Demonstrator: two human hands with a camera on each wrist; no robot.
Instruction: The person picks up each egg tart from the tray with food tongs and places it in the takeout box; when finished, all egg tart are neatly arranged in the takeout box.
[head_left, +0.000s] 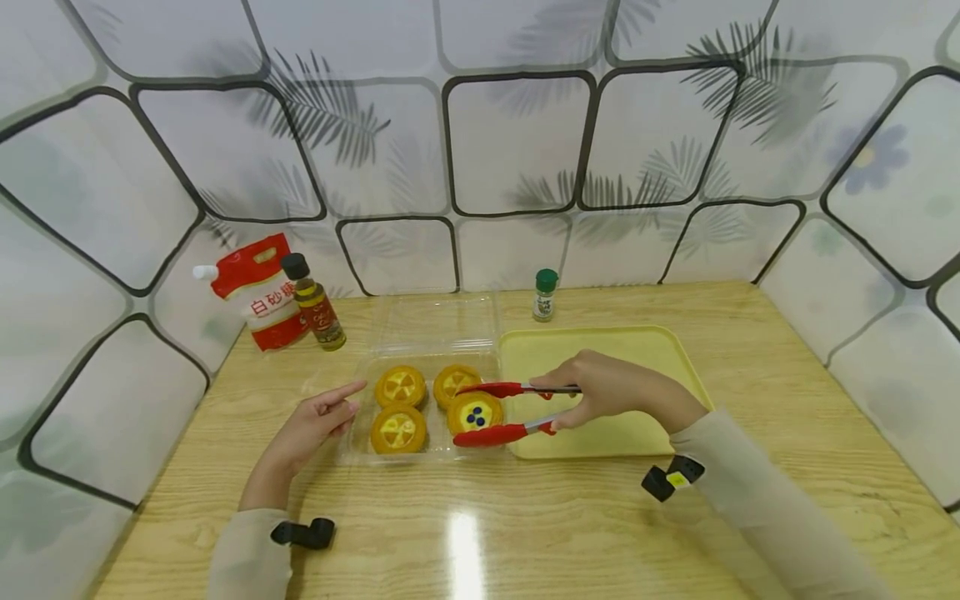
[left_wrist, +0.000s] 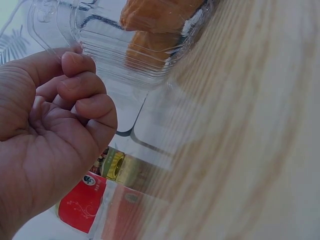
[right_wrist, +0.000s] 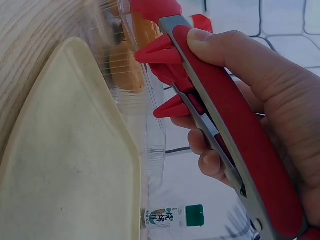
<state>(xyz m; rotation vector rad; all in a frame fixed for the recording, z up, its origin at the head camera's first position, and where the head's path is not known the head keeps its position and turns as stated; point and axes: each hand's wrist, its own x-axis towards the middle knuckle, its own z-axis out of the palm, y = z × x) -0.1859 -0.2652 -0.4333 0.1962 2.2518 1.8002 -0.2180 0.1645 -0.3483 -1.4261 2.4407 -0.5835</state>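
My right hand point(head_left: 603, 387) grips red-handled tongs point(right_wrist: 235, 135), its thumb pressed along one handle. In the head view the red tong tips point(head_left: 491, 435) lie on either side of an egg tart with blueberries point(head_left: 476, 414), which overlaps the tart point(head_left: 454, 383) behind it. Two more tarts sit in the left half of the clear plastic container point(head_left: 438, 457), one tart point(head_left: 400, 387) behind the other point(head_left: 398, 430). At the container's left rim is my left hand point(head_left: 311, 429), index finger extended and the other fingers loosely curled in the left wrist view.
A pale yellow tray point(head_left: 600, 446) stands right of the container, under my right hand. The container's clear lid point(head_left: 435, 325) is folded back. Behind are a green-capped seasoning jar point(head_left: 545, 296), an oil bottle point(head_left: 318, 312) and a red-and-white sugar pouch point(head_left: 258, 292), near the patterned wall.
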